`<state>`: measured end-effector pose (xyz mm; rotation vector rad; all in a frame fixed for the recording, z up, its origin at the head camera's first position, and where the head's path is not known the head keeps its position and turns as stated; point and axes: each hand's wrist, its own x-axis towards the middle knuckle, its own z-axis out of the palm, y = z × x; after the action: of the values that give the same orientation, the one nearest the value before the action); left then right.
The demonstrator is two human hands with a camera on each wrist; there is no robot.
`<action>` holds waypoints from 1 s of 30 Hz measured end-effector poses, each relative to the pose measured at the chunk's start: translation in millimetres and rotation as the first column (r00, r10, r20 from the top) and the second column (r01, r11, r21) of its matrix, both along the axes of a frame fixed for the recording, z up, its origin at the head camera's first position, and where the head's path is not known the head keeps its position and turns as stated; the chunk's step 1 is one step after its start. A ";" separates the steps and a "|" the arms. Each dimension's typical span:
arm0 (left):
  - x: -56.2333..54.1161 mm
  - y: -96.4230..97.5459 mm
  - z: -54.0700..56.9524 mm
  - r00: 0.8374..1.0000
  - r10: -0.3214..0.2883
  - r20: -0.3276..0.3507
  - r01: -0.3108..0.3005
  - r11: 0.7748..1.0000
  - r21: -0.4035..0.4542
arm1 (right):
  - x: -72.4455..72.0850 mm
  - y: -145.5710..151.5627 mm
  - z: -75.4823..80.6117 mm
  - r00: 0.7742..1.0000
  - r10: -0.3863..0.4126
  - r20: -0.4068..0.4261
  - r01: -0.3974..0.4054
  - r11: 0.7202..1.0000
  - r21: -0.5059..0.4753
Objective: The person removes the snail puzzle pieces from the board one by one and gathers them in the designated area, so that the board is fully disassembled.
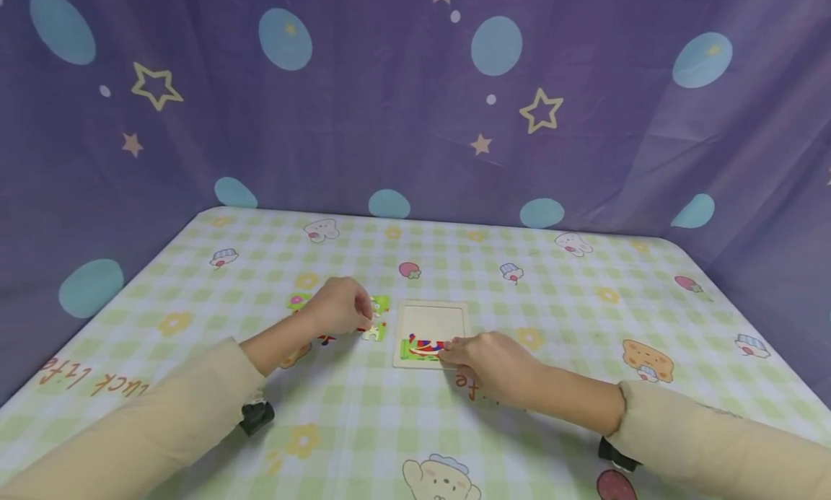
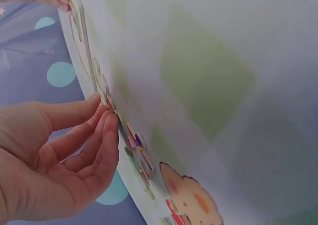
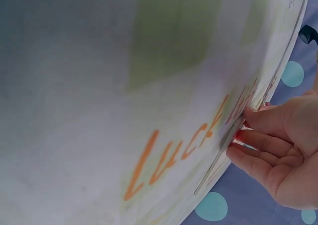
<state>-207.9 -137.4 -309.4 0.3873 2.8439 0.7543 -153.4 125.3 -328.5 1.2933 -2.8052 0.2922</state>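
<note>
A square wooden puzzle tray [image 1: 431, 314] lies flat on the table, its near strip filled with green, red and blue jigsaw pieces [image 1: 415, 350]. My right hand [image 1: 500, 363] reaches in from the right, fingertips touching the pieces by the tray's near right corner; in the right wrist view the thumb of the right hand [image 3: 283, 155] stands apart from the fingers. Left of the tray, my left hand [image 1: 337, 309] pinches a puzzle piece [image 1: 373, 332] between thumb and fingertips, low over the table. The fingertips of the left hand [image 2: 74, 155] partly cover that piece.
More loose puzzle pieces [image 1: 299, 300] lie around and under the left hand, partly hidden by it. A green-and-white checked cloth [image 1: 363, 428] with printed cartoons covers the table. A purple curtain [image 1: 402, 125] hangs behind the far edge.
</note>
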 end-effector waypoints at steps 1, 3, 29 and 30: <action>-0.1 -0.3 1.0 1.000 -0.004 0.002 0.004 1.000 -0.007 | 0.3 0.3 -0.5 1.000 0.000 0.003 0.000 1.000 -0.006; -1.1 -1.3 3.9 1.000 -0.010 0.004 0.010 1.000 -0.017 | 1.1 0.6 -1.0 1.000 -0.003 0.009 0.003 1.000 -0.016; 12.8 46.1 2.3 0.954 -0.298 0.017 0.299 0.953 -0.056 | -3.7 -0.9 10.4 0.998 0.050 0.039 -0.050 0.999 -0.006; 13.1 47.4 1.9 0.955 -0.296 0.021 0.296 0.953 -0.060 | -4.5 -1.3 10.7 0.998 0.053 0.042 -0.052 0.999 -0.009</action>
<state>-194.8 -90.0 -307.5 0.7748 2.7008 0.6039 -157.9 124.0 -317.7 1.3771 -2.8051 0.3358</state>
